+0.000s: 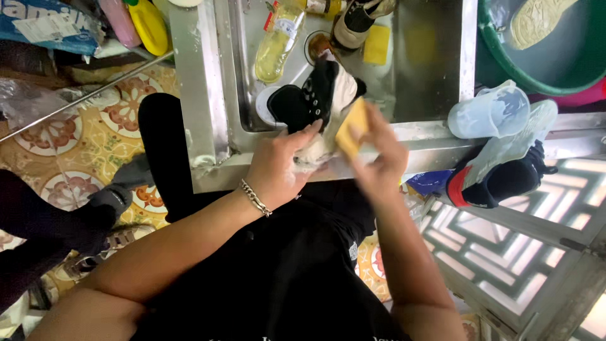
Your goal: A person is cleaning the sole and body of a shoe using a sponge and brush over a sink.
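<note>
We hold a black-and-white shoe (319,101) over the front edge of a steel sink (208,82). Our left hand (278,167) is clamped on its pale sole end, fingers wrapped round the near side, with a chain bracelet (255,197) at the wrist. Our right hand (379,158) is closed on a yellow sponge (352,128) and presses it against the shoe's light side; that hand is blurred, so we judge it to be mid-stroke. The step in hand looks like scrubbing the sole rim.

The shoe sits just above the picture's centre, its toe pointing to 12 o'clock, into the basin. Further up at 12 o'clock lie a clear plastic bottle (278,41), another shoe (356,19) and a second yellow sponge (377,44). At 3 o'clock, on the sink's ledge, a dark shoe with a red trim (499,180) lies under a pale insole, with a clear plastic jug (489,110) touching it. A green basin (562,60) sits at 1 o'clock.

A firm left-hand grip matters while the sponge works along the wet, slippery edge.
</note>
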